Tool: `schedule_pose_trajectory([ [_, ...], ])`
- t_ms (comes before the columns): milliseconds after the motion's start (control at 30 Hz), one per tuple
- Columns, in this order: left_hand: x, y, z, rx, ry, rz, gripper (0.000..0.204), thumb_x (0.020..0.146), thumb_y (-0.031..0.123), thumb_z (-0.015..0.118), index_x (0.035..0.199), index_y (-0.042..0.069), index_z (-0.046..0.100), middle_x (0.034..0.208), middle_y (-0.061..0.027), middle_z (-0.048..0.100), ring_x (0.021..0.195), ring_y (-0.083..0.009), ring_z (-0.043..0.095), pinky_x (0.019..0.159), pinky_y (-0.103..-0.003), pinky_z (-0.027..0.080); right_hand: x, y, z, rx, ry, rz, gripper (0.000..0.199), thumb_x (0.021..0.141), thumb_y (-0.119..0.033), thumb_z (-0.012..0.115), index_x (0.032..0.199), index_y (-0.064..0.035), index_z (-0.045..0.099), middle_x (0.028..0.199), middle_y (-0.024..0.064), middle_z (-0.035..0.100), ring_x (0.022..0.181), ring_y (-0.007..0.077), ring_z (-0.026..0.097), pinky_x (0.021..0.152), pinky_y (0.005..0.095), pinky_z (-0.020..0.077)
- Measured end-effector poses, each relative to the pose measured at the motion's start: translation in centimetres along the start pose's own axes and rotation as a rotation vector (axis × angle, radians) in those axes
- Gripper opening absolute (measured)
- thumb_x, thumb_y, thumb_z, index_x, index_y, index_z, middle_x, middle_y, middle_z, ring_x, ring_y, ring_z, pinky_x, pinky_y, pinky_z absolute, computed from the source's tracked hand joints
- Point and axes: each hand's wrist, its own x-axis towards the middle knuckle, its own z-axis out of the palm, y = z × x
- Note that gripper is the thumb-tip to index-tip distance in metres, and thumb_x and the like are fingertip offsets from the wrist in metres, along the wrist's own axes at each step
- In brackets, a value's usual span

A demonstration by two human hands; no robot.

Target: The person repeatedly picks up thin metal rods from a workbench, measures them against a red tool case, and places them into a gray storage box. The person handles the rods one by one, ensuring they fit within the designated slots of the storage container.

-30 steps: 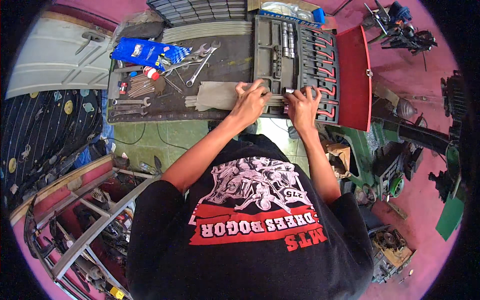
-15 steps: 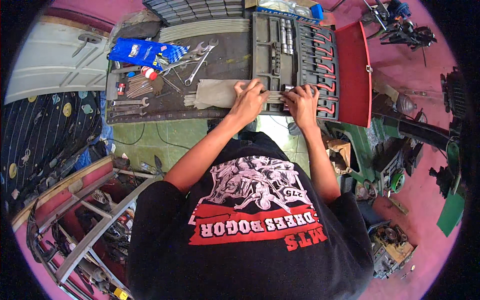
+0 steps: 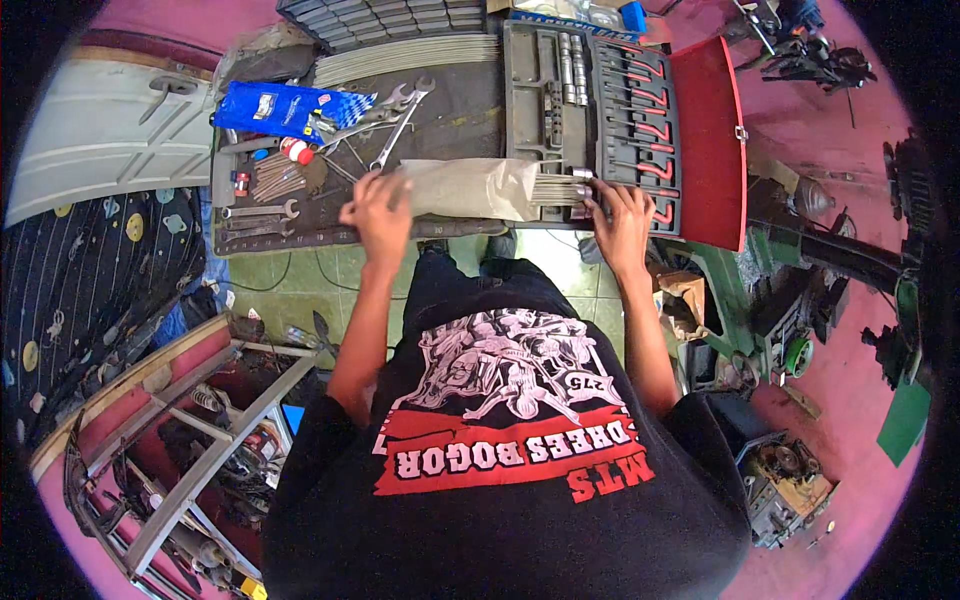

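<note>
A bundle of thin grey welding rods lies along the bench's near edge, mostly covered by a loose sheet of beige paper. The rods' right ends stick out of the paper. There my right hand has its bent thumb and fingers at the rod tips, closed about them. My left hand is at the left end of the bundle, beside the paper. Motion smears its bent fingers and they hide the rods' left ends, so its grip cannot be made out. Small metal sockets sit beside the right ends.
On the dark bench mat lie combination wrenches, a blue packet, a red-and-white bottle and brown sticks. More rods lie at the back. A red toolbox with black trays borders the right.
My left hand has left the middle of the bundle and moved to its left end. The paper now reaches further right over the rods. My right hand has shifted slightly right.
</note>
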Motion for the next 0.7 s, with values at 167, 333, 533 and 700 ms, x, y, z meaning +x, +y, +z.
schedule_pose_trajectory([
  [167, -1.4, -5.3, -1.0, 0.097, -0.087, -0.170, 0.033, 0.089, 0.029, 0.073, 0.121, 0.017, 0.074, 0.113, -0.0048, 0.074, 0.124, -0.0218, 0.054, 0.099, -0.046, 0.025, -1.0, -1.3, 0.7, -0.012, -0.054, 0.088, 0.043, 0.091, -0.024, 0.070, 0.131, -0.0089, 0.063, 0.122, 0.0086, 0.069, 0.114, 0.0291, 0.057, 0.110, 0.0514, 0.0294],
  [333, -2.7, -5.8, -0.5, 0.135, -0.118, -0.211, 0.034, 0.089, 0.031, 0.073, 0.120, 0.016, 0.075, 0.115, -0.0071, 0.074, 0.128, -0.0220, 0.051, 0.099, -0.046, 0.024, -1.3, -3.1, 1.8, -0.071, -0.076, 0.178, 0.050, 0.093, -0.026, 0.067, 0.137, -0.0045, 0.058, 0.113, 0.0137, 0.071, 0.117, 0.0311, 0.057, 0.112, 0.0552, 0.0255],
  [533, -3.2, -5.7, 0.0, 0.134, -0.091, -0.247, 0.035, 0.088, 0.032, 0.073, 0.119, 0.015, 0.075, 0.117, -0.0083, 0.073, 0.130, -0.0212, 0.049, 0.099, -0.047, 0.024, -2.1, -5.2, 3.4, -0.159, -0.054, 0.225, 0.053, 0.093, -0.025, 0.065, 0.139, -0.0017, 0.056, 0.108, 0.0175, 0.071, 0.118, 0.0304, 0.057, 0.113, 0.0524, 0.0250],
  [700, -2.6, -5.7, -0.8, 0.126, -0.137, -0.192, 0.034, 0.087, 0.027, 0.073, 0.119, 0.016, 0.075, 0.118, -0.0051, 0.072, 0.127, -0.0210, 0.050, 0.097, -0.048, 0.026, -2.1, -6.0, 3.5, -0.165, -0.029, 0.282, 0.054, 0.090, -0.024, 0.065, 0.140, -0.0049, 0.056, 0.112, 0.0180, 0.069, 0.118, 0.0305, 0.055, 0.112, 0.0509, 0.0267],
])
